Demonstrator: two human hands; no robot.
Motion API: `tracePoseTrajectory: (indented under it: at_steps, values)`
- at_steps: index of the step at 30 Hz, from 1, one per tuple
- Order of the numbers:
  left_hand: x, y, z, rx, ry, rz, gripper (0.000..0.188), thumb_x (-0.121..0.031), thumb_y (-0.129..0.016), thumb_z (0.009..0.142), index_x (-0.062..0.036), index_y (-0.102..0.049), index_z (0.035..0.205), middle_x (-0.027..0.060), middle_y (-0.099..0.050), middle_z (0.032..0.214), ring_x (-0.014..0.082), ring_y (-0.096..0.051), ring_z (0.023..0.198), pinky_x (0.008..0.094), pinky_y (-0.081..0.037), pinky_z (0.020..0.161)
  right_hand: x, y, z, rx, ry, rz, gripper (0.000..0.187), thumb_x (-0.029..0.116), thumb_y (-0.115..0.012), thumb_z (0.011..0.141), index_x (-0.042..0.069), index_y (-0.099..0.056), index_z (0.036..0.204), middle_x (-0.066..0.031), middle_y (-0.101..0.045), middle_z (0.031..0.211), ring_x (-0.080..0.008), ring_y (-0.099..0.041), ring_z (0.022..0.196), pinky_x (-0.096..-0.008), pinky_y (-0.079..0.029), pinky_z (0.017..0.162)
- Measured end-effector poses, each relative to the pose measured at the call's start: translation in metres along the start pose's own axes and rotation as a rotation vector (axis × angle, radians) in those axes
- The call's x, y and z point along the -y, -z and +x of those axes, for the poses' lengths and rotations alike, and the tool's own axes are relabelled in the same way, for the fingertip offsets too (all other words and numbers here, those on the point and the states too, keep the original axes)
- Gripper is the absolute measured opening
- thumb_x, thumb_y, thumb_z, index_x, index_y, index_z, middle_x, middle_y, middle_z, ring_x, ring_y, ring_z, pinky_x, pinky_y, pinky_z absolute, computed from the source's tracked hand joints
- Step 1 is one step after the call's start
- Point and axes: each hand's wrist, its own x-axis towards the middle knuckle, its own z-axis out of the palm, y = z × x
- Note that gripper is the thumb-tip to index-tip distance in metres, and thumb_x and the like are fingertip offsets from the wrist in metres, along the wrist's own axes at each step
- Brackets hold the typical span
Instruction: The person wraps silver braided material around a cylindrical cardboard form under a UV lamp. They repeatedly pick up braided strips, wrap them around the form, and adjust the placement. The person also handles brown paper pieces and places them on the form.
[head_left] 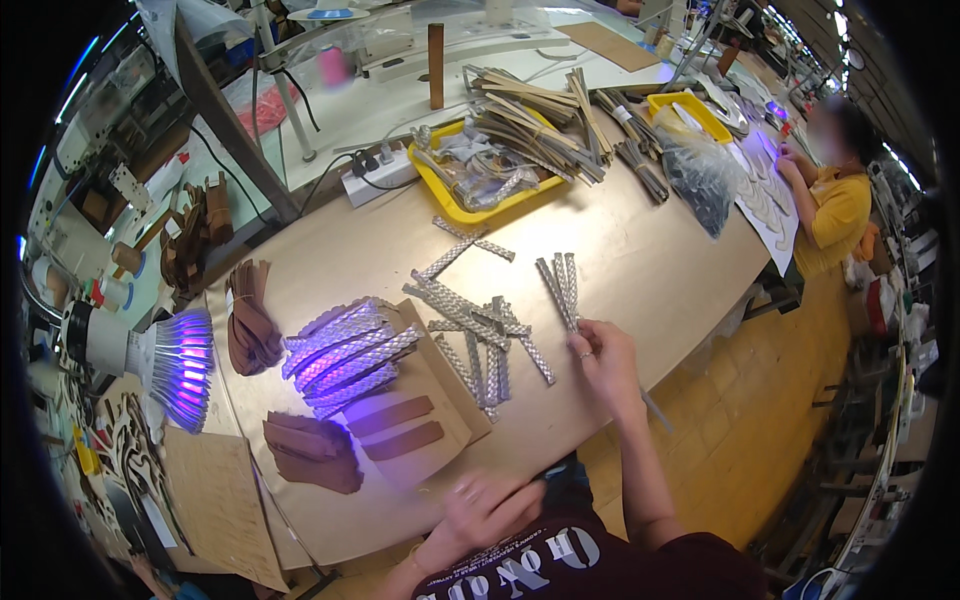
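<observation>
My right hand (606,366) is closed on the lower ends of a few silver-grey braided strips (560,283), which fan out away from me over the table. Close to my body, past the table's near edge, is my left hand (490,508); its fingers look bent but are blurred, and I see nothing held in them. Left of the held strips lies a loose, crossed heap of similar braided strips (490,325). Farther left, a row of braided strips (345,350) rests under purple light beside brown flat strips (395,425) on a cardboard sheet (455,385).
A purple-lit lamp (180,365) stands at the left. Brown strip bundles (252,325) and brown pieces (310,450) lie near it. A yellow tray (448,205) and grey strip bundles (545,130) sit at the back. A person in yellow (835,205) works at the far right.
</observation>
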Motion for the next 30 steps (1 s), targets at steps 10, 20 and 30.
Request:
tracePoseTrajectory:
  at_steps: [10, 20, 30]
  values:
    - [0.032, -0.11, 0.095, -0.124, 0.722, -0.447, 0.052, -0.019, -0.058, 0.095, 0.0024, -0.037, 0.138, 0.0271, -0.045, 0.135, 0.0387, -0.054, 0.119, 0.0438, -0.046, 0.097, 0.005, 0.026, -0.005, 0.132, -0.215, 0.505, 0.025, 0.004, -0.069, 0.086, -0.005, -0.066, 0.109, -0.0052, -0.068, 0.089, -0.0096, -0.064, 0.077, -0.0224, -0.051, 0.07]
    - [0.069, -0.112, 0.117, -0.161, 1.01, -0.963, 0.031, -0.006, -0.048, 0.099, 0.0055, -0.042, 0.127, 0.0184, -0.064, 0.115, 0.0181, -0.065, 0.101, 0.0279, -0.054, 0.086, 0.012, 0.039, -0.011, 0.268, -0.244, 0.69, 0.031, 0.004, -0.072, 0.085, -0.003, -0.065, 0.115, -0.003, -0.066, 0.089, -0.0077, -0.062, 0.077, -0.0205, -0.05, 0.071]
    - [0.062, -0.108, 0.115, -0.353, 1.004, -1.125, 0.021, -0.001, -0.043, 0.099, 0.0016, -0.043, 0.12, 0.0199, -0.063, 0.116, 0.0244, -0.064, 0.109, 0.0298, -0.055, 0.086, 0.014, 0.035, -0.004, 0.309, -0.288, 0.849, 0.043, 0.007, -0.065, 0.089, -0.004, -0.054, 0.128, -0.0053, -0.065, 0.086, -0.0123, -0.063, 0.074, -0.0248, -0.051, 0.071]
